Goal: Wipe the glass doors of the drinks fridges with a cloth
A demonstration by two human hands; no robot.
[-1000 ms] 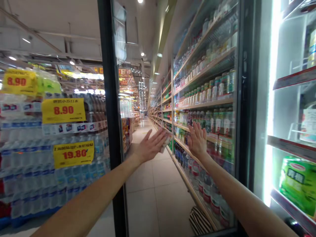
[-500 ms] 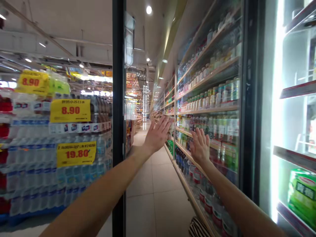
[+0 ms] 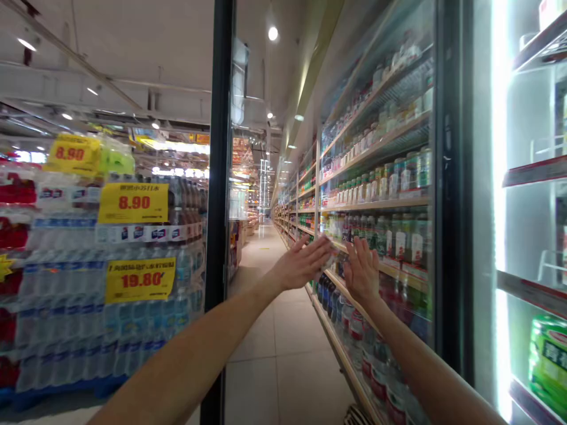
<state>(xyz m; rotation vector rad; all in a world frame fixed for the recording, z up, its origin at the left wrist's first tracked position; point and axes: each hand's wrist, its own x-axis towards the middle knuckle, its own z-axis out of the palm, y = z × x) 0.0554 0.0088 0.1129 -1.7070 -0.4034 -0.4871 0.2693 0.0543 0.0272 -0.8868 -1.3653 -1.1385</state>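
My left hand [image 3: 305,262] reaches out, fingers stretched, against or very near the glass pane of an open cooler door [image 3: 274,330]. A small pale patch shows past its fingertips; I cannot tell whether it is a cloth or a reflection. Close by on the right, my right hand [image 3: 363,271] is raised with its palm toward the pane and its fingers extended. Nothing shows in its grasp. Whether either palm touches the glass is unclear. The door's dark frame [image 3: 220,177] runs upright to the left of both hands.
Beyond the pane, bottles and cans line the cooler shelves [image 3: 376,205] along an aisle. Stacked bottle packs [image 3: 66,307] with yellow price signs [image 3: 133,202] stand at left. At right, a lit cooler holds a green package [image 3: 549,360]. Striped fabric [image 3: 357,415] shows at the bottom.
My left hand has moved right and down, nearer to my right hand. My right hand has shifted only slightly. The view has moved a little.
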